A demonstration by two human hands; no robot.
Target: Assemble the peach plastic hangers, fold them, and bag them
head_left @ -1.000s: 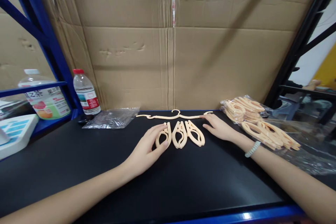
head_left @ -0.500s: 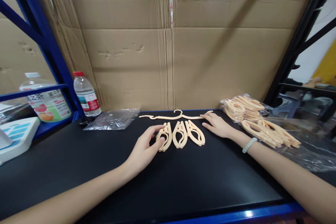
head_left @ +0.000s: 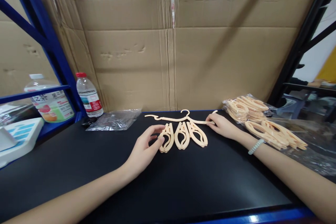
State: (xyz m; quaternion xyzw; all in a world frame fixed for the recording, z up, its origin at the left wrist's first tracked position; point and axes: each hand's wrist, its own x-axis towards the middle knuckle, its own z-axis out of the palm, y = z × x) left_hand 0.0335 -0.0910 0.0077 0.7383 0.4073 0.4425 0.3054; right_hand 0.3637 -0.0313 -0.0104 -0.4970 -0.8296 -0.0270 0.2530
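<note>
An unfolded cream plastic hanger (head_left: 173, 119) lies across the black table, its hook toward the cardboard. My right hand (head_left: 223, 126), with a beaded bracelet at the wrist, is closed with thumb and fingers on the hanger's right arm. Three folded hangers lie in a row nearer to me: a left one (head_left: 171, 141), a middle one (head_left: 186, 141) and a right one (head_left: 203, 138). The right one's top touches or nearly touches the unfolded hanger. At the left one's edge, my left hand (head_left: 144, 145) rests with thumb and fingers apart, its fingertips touching that hanger.
Bagged folded hangers (head_left: 244, 106) and more loose-looking ones (head_left: 275, 133) lie on clear plastic at the right. A flat plastic bag (head_left: 115, 119), a red-capped bottle (head_left: 89, 98) and a white-and-blue plastic item (head_left: 21, 136) are at the left. Cardboard (head_left: 131, 66) walls the back.
The unfolded hanger has shifted slightly right and its right arm has swung toward me, with my right hand closing on it. My left hand stays by the left folded hanger. The view has shifted slightly.
</note>
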